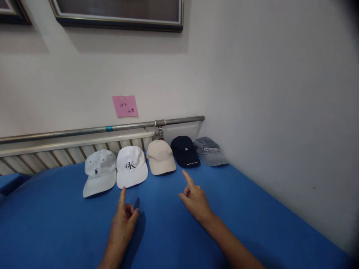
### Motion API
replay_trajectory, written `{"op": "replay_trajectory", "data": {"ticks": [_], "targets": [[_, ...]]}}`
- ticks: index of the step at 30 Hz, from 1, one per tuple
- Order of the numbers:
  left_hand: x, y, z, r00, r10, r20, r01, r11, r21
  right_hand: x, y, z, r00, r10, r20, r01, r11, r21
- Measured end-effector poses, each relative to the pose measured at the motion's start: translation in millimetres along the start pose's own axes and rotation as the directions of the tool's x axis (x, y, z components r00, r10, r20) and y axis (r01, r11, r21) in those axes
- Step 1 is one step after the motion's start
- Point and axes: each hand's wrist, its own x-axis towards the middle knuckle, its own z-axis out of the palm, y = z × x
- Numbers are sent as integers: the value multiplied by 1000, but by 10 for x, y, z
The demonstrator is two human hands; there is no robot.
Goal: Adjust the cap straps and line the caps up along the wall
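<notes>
Several baseball caps stand in a row on a blue surface, brims toward me. From left to right they are a pale cap [100, 170] with a small dark emblem, a white cap [131, 166] with black letters, a beige cap [160, 157], a black cap [185, 151] and a washed grey cap [210, 150]. My left hand [123, 220] holds nothing; its index finger points at the white cap's brim, the other fingers curled and the thumb apart. In the same pointing shape, my right hand [195, 200] is empty just in front of the black cap.
The blue surface [70, 231] runs back to a radiator [30, 158] and a metal pipe [78, 131]. A pink note [125, 106] is stuck on the wall above. Framed pictures [120, 24] hang higher. A white wall [280, 112] bounds the right side.
</notes>
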Motion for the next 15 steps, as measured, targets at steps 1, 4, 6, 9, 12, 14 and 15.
{"op": "replay_trajectory", "data": {"ticks": [1, 4, 6, 9, 12, 14, 15], "targets": [[-1, -7, 0, 1000, 5, 0, -5, 1000, 15, 2, 18, 14, 1000, 1, 3, -1, 1000, 2], [2, -32, -3, 1000, -2, 14, 1, 998, 71, 20, 102, 50, 999, 33, 22, -34, 999, 40], [9, -39, -5, 999, -15, 36, 10, 991, 130, 57, 190, 45, 997, 76, 33, -80, 987, 138], [26, -57, -3, 990, -53, 129, 29, 983, 184, 169, 394, -47, 974, 216, -65, -163, 872, 462], [65, -165, 7, 974, -95, 207, 54, 980, 193, 329, 675, -236, 859, 473, -199, -155, 609, 778], [102, -306, 17, 971, -96, 219, 55, 981, 188, 437, 866, -379, 794, 559, -238, -123, 532, 838], [120, -389, 22, 974, -87, 211, 49, 983, 178, 487, 952, -444, 770, 588, -247, -104, 497, 862]]}}
